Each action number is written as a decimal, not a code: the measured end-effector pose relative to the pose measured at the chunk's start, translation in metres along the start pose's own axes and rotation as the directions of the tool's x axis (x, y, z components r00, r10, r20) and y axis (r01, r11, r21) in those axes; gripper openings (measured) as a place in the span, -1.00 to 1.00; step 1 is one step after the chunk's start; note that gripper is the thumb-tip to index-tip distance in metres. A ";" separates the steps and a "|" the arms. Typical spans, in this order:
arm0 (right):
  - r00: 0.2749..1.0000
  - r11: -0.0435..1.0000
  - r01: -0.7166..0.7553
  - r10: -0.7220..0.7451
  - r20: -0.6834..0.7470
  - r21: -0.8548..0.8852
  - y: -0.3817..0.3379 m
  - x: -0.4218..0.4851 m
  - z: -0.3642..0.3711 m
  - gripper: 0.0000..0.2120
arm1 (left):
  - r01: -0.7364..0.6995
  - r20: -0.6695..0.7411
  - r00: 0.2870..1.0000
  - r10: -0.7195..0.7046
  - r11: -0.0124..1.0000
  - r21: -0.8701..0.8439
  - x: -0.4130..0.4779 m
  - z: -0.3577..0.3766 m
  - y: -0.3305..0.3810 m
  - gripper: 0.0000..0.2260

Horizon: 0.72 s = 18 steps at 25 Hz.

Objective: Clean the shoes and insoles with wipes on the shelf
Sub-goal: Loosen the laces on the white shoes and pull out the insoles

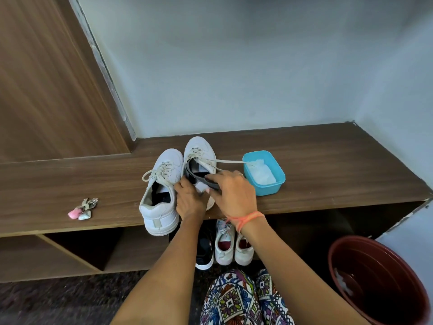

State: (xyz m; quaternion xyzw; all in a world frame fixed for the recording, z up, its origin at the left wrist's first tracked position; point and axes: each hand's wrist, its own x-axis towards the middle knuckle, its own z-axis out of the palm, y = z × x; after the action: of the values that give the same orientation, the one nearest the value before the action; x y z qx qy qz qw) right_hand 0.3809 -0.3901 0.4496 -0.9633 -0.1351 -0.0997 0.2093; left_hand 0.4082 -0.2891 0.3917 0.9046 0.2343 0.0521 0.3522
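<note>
Both hands (189,200) (234,193) over right shoe (199,148), dark insole (199,177) half hidden

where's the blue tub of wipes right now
In the head view the blue tub sits on the wooden shelf, right of the two white shoes, beside the right hand.

Shelf (328,160) top bare and open right of the tub (264,172), to the corner walls. Left stretch also open, broken only by a keyring (83,208) near the front edge. Centre crowded: two shoes (161,191) side by side, both hands on the right shoe, tub just beside it, one lace (230,162) stretched across the gap into the tub. Strip behind the shoes to the wall narrow. Below, more shoes (225,242) fill the middle cubby; bucket (379,277) stands on the floor at right.
</note>
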 end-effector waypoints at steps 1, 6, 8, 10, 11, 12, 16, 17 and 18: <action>1.000 1.000 0.014 -0.014 0.001 0.029 -0.001 0.002 0.000 -0.70 | 0.016 0.003 1.000 -0.016 1.000 -0.002 0.000 -0.001 0.001 -0.48; 0.944 0.973 0.188 -0.141 -0.297 0.136 0.009 -0.043 0.007 -0.55 | 0.019 0.015 1.000 -0.019 1.000 -0.012 0.001 -0.001 0.002 -0.51; 0.918 0.966 0.206 -0.135 -0.373 0.156 0.016 -0.063 0.005 -0.50 | 0.009 0.019 1.000 -0.009 1.000 -0.015 0.003 -0.002 0.000 -0.50; 0.899 0.971 0.182 -0.102 -0.426 0.153 0.024 -0.082 0.005 -0.47 | 0.006 0.028 1.000 -0.006 1.000 -0.009 0.005 -0.005 -0.003 -0.47; 0.897 0.979 0.154 -0.082 -0.435 0.134 0.028 -0.092 0.006 -0.46 | 0.004 0.030 1.000 -0.004 1.000 -0.001 0.006 -0.007 -0.005 -0.45; 0.897 0.985 0.129 -0.065 -0.438 0.118 0.034 -0.100 0.009 -0.45 | 0.004 0.031 1.000 -0.005 1.000 0.010 0.006 -0.009 -0.006 -0.43; 0.937 0.993 0.103 -0.077 -0.342 0.058 0.056 -0.117 0.030 -0.47 | 0.012 0.028 1.000 -0.014 0.998 0.058 0.006 -0.017 -0.012 -0.36; 0.954 0.994 0.106 -0.094 -0.283 0.029 0.059 -0.116 0.036 -0.49 | 0.014 0.027 1.000 -0.015 0.998 0.056 0.005 -0.018 -0.013 -0.35; 0.973 0.995 0.102 -0.100 -0.206 0.000 0.062 -0.113 0.042 -0.52 | 0.008 0.027 1.000 -0.009 0.998 0.056 0.004 -0.019 -0.015 -0.34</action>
State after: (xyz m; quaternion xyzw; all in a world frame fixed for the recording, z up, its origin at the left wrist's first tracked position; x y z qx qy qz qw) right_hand 0.2988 -0.4512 0.3607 -0.9385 -0.1622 -0.2088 0.2221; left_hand 0.4006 -0.2660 0.3956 0.9137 0.2348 0.0317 0.3302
